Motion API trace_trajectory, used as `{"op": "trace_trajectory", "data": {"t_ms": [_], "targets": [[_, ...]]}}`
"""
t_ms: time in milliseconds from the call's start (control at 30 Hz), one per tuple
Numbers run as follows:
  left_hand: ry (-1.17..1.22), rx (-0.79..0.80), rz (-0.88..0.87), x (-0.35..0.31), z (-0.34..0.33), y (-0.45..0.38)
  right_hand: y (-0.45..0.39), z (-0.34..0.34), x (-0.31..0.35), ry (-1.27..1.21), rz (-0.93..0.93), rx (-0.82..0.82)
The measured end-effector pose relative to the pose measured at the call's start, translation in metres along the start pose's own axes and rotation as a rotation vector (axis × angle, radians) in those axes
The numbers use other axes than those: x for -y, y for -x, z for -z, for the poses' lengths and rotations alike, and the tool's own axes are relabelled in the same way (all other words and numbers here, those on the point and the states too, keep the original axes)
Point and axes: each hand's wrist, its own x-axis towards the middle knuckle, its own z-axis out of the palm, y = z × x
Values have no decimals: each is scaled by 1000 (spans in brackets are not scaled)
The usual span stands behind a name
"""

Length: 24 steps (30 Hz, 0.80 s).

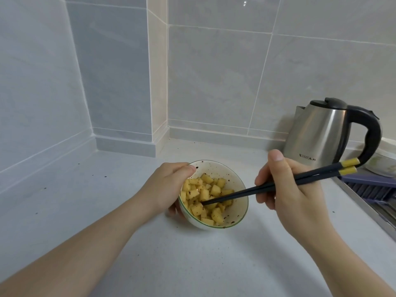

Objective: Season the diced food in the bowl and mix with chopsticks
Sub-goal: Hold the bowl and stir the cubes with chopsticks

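While left hand (169, 187) grips bowl (240, 213), right hand (293, 189) pinches chopsticks (242, 192); kettle (321, 136) behind, possibly second bowl (383, 166) beside.

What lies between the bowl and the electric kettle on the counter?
In the head view, the right hand hangs there, gripping the dark chopsticks. Under it, between bowl and kettle, the counter is bare.
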Motion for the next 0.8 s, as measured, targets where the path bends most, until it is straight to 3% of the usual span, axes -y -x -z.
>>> {"op": "trace_trajectory", "data": {"t_ms": [200, 467, 700, 800], "targets": [[7, -3, 13, -1, 0, 0, -9, 19, 1, 92, 83, -161], [15, -12, 9, -1, -1, 0, 1, 5, 1, 78, 38, 45], [7, -19, 13, -1, -1, 0, -8, 19, 0, 80, 138, -159], [2, -12, 8, -2, 0, 1, -11, 27, 5, 91, 92, -117]]}}
